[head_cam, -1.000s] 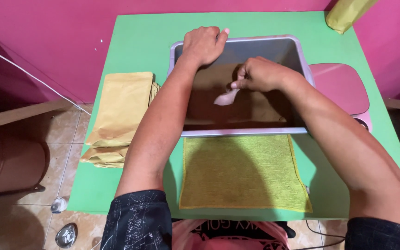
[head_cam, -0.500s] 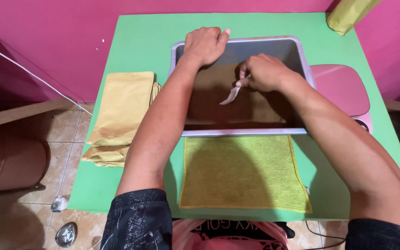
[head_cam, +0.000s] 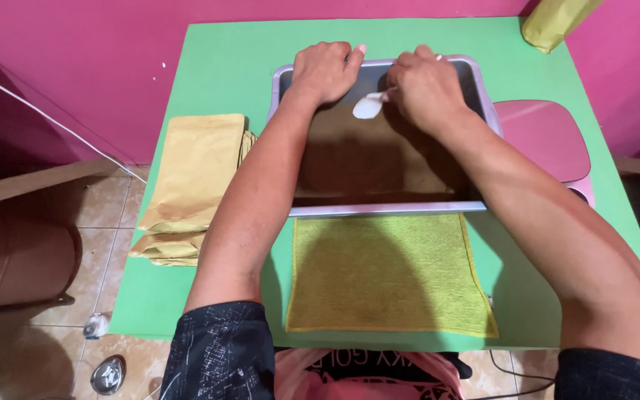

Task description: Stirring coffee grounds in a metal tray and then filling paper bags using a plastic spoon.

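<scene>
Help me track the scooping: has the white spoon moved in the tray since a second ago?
Yes. The white spoon moved toward the tray's far rim.

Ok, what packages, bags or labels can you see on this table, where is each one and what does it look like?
Paper bags: stack of flat tan-yellow bags at the table's left edge, beside the left arm.
Yellow pack: yellow-green, partly cut off at the far right corner; kind unclear.
No labels, signs or screens show on the table.
Neither hand holds a package: the left hand rests on the tray rim, the right hand holds a white spoon.
</scene>
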